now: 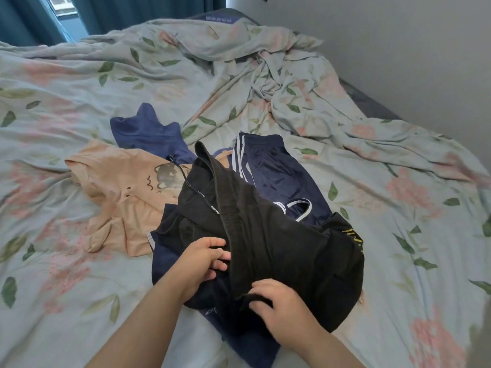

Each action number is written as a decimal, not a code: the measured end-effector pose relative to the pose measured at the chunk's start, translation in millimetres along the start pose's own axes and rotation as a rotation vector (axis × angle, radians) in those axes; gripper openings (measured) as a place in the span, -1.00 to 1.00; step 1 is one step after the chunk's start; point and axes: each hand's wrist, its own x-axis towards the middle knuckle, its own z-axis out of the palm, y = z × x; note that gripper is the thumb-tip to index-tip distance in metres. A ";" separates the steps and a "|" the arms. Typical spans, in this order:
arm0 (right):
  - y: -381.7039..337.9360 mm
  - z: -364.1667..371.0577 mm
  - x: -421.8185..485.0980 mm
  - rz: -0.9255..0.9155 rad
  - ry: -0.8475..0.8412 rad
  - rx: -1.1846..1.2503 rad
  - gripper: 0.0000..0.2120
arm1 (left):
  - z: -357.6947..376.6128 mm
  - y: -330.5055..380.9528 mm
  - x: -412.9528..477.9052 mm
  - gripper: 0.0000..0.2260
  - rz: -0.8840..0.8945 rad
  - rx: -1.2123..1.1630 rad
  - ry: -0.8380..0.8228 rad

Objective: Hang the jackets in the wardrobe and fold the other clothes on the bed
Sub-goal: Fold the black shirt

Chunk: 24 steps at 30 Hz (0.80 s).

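While the teal curtain (pixel 26 19) hangs far left behind the bed (pixel 53 155), a peach t-shirt (pixel 119 192) lies crumpled on the floral sheet, left of the pile. A blue garment (pixel 148 134) lies just behind it, touching. Your left hand (pixel 204 261) has its fingers curled, gripping a fold on the left side of the black garment (pixel 279 235). That garment tops the pile mid-bed, draped over navy fabric. Your right hand (pixel 281 306) pinches its near hem, fingertips dug into the cloth. The navy striped bottoms (pixel 268 168) lie behind and to the right, partly under the black one. Grey wall (pixel 398 49) far right
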 end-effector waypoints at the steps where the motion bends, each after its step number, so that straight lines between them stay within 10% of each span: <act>1: -3.9 -8.6 -3.4 0.053 0.075 0.111 -0.83 | -0.1 3.5 -0.1 -0.73 0.022 0.003 -0.020; 9: -63.0 -140.9 -43.3 0.292 0.229 1.162 -0.71 | -12.1 64.7 3.6 -0.46 0.312 0.192 0.435; 15: -106.8 -220.1 -74.8 0.210 0.222 1.267 -0.68 | 16.8 109.3 -18.1 -0.07 0.629 0.574 0.080; 20: -131.5 -262.2 -105.1 0.219 0.170 1.315 -0.78 | 72.6 128.1 -40.7 -0.15 0.726 1.294 -0.198; 24: -138.8 -293.0 -128.1 0.139 0.109 1.360 -0.75 | 121.1 137.9 -69.0 -0.40 0.798 1.327 -0.351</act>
